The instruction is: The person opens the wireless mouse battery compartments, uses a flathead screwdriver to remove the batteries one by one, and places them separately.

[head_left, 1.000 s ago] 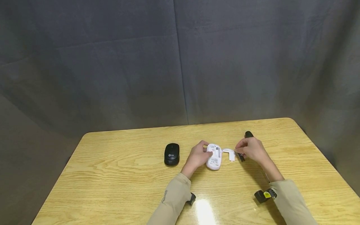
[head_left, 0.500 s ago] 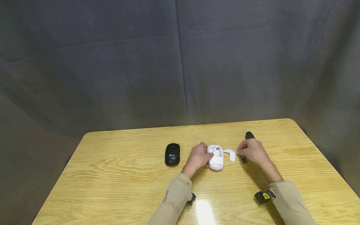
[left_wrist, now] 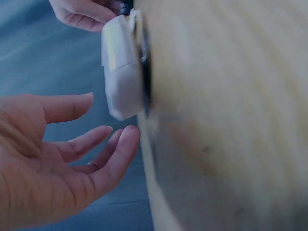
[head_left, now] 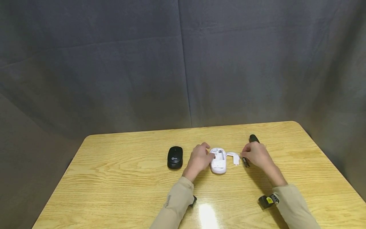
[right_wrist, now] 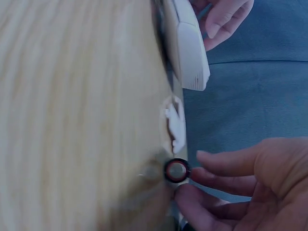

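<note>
At frame centre the left hand, fingers loosely spread, touches an upturned white plastic mouse, while the right hand fingers a slim black battery.

**Off to the side**

We see a black mouse lying on the wooden surface, left of the work. A dark oblong object lies further back on the right. Grey cloth backdrop behind.
</note>
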`<state>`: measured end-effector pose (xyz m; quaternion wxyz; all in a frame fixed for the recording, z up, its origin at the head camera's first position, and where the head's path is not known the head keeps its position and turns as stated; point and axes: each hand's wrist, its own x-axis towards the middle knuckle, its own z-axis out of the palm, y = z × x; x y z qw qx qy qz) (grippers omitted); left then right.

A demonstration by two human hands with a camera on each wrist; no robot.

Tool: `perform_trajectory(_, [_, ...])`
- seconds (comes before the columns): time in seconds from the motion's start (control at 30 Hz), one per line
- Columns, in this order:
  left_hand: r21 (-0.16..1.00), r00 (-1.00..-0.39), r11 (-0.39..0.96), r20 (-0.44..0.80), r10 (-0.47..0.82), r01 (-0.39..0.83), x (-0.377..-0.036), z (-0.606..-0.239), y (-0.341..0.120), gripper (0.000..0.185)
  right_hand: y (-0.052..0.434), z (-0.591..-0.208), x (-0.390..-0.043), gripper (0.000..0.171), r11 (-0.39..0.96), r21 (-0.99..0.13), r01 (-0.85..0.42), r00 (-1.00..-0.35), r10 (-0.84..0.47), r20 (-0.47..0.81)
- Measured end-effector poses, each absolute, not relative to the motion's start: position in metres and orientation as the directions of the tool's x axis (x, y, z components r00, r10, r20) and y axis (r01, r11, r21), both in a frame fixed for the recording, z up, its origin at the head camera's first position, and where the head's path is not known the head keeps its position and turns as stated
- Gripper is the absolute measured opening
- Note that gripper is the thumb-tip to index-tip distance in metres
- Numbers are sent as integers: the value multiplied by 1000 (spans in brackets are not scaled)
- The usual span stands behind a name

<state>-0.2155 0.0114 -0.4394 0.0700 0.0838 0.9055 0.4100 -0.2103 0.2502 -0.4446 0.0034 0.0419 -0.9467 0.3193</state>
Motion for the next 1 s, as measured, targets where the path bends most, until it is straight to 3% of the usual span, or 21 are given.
perform_trajectory(0.47, [738,-945,594,203,257,320,-220,-405,-25,40,228,-409,-200,41,718,-676,-166,-971,2,241])
perform_trajectory(0.73, [708,-941,626,184,283,327,-223,-404,-53,46,204,-397,-200,46,673,-709,-208,-968,-39,247])
perform_trajectory(1.0, [682,-953,682,77,292,264,-226,-408,-101,58,173,-395,-207,44,632,-734,-249,-967,-117,228])
